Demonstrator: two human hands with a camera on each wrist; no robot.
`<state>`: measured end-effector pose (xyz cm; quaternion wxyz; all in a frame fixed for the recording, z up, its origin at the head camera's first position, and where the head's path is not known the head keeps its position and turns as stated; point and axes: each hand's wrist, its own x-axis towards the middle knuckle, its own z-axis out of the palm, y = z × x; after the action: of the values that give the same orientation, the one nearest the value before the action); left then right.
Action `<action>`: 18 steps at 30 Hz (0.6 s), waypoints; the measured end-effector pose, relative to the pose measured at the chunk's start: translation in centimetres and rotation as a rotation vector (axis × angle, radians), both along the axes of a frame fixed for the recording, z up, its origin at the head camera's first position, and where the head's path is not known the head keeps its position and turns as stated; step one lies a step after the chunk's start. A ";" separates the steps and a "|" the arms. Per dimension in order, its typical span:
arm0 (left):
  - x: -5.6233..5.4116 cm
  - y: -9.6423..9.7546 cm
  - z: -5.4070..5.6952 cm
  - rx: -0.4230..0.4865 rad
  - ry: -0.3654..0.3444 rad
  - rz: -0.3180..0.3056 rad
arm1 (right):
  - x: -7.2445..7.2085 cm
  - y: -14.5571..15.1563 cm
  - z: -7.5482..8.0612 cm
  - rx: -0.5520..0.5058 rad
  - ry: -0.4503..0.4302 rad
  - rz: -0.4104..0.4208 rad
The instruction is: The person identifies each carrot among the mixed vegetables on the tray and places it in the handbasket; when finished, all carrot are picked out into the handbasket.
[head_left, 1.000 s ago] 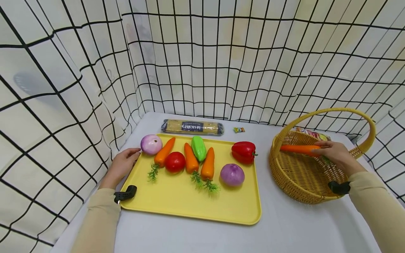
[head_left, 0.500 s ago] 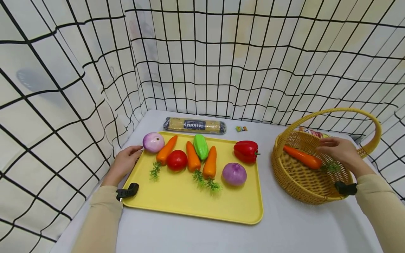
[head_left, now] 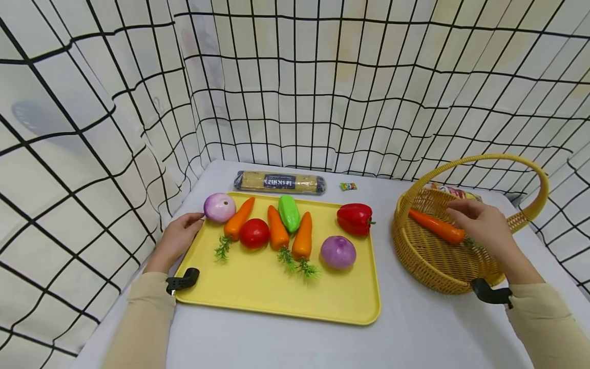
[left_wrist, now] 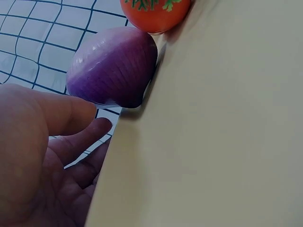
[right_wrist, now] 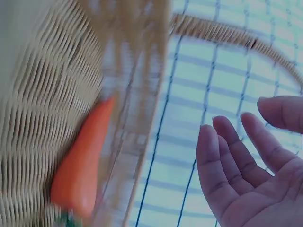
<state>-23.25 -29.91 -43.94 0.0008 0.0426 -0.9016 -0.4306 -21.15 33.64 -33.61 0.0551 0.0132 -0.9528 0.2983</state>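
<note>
My right hand (head_left: 481, 225) is over the right side of the wicker basket (head_left: 415, 266), its fingers loosely bent and holding nothing in the right wrist view. Below it in the basket lies an orange carrot (head_left: 438, 226), its green top partly hidden by the hand. At the far left, my left hand (head_left: 177, 241) is beside the left rim of the yellow tray (head_left: 276, 300), fingers relaxed. Its fingertips come close to a purple onion (left_wrist: 113, 66) at the tray's back left corner. The left wrist view shows some fingers outside the tray edge.
On the tray are several carrots (head_left: 302, 237), a tomato (head_left: 254, 234), a green vegetable (head_left: 289, 213), a red bell pepper (head_left: 355, 219) and a second onion (head_left: 338, 252). A noodle pack (head_left: 280, 182) and a small wrapper (head_left: 348, 186) lie behind it. The basket's handle (head_left: 479, 156) arches high.
My right hand has let go of the carrot, which dropped to lie in the basket, and has since lifted away from it. The left hand stays by the tray rim.
</note>
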 end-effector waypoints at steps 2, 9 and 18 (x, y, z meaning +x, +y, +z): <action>0.0 0.0 0.0 0.003 -0.001 -0.001 | 0.7 -1.2 0.1 -0.040 0.022 0.002; 0.1 0.0 -0.2 0.006 0.002 -0.001 | 2.3 -6.6 -1.2 -0.173 0.120 0.075; 0.1 0.2 0.0 0.003 0.033 -0.001 | 1.6 -13.9 -3.7 -0.209 0.102 0.187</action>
<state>-23.14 -29.67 -43.94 0.0155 0.0349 -0.9009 -0.4324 -19.51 19.71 -37.27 0.0766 0.1113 -0.9071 0.3985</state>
